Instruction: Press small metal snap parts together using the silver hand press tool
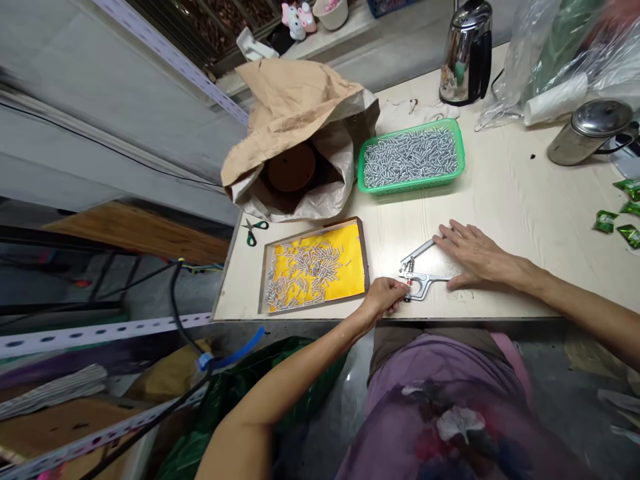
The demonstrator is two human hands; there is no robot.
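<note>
Hand pliers (424, 283) with silver handles, a spring and a round jaw opening lie flat near the table's front edge, their handles spread apart. My right hand (467, 253) spans the handles, fingers over the end of the upper one and thumb against the lower one. At the jaw end my left hand (387, 295) is closed in a pinch; whatever its fingertips hold is too small to make out. Left of that hand, a shallow tray (353, 267) with a yellow bottom contains many small silver metal pieces (313, 267).
Behind the tray stands an open brown paper sack (300, 100). A green basket (410, 185) full of similar metal pieces is beside it. Scissors (254, 230) lie at the left edge. A kettle (465, 57), a steel pot (585, 133) and green wrapped packets (605, 221) are on the right.
</note>
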